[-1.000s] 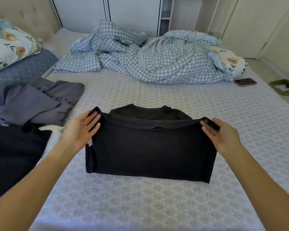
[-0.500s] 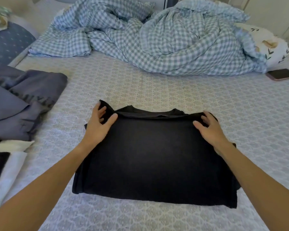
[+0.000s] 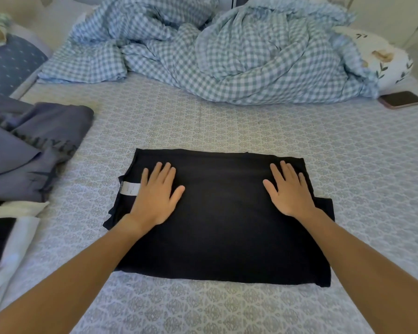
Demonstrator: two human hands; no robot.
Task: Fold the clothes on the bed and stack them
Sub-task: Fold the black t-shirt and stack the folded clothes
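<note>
A black shirt (image 3: 222, 227) lies folded into a rectangle on the patterned bed sheet (image 3: 227, 121), with a white care label (image 3: 129, 189) showing at its left edge. My left hand (image 3: 155, 196) rests flat on the shirt's left part, fingers spread. Flat on the right part lies my right hand (image 3: 288, 191), fingers also apart. Neither hand grips the cloth.
A rumpled grey garment (image 3: 27, 150) lies at the left, with white and black clothes (image 3: 7, 237) below it. A checked duvet (image 3: 215, 51) is bunched across the far side, a pillow (image 3: 381, 56) behind it. A phone (image 3: 401, 99) lies at the far right.
My hands carried the shirt's near half over the collar and let go of its corners. Both palms now lie flat on top. The camera has tilted down and closer.
</note>
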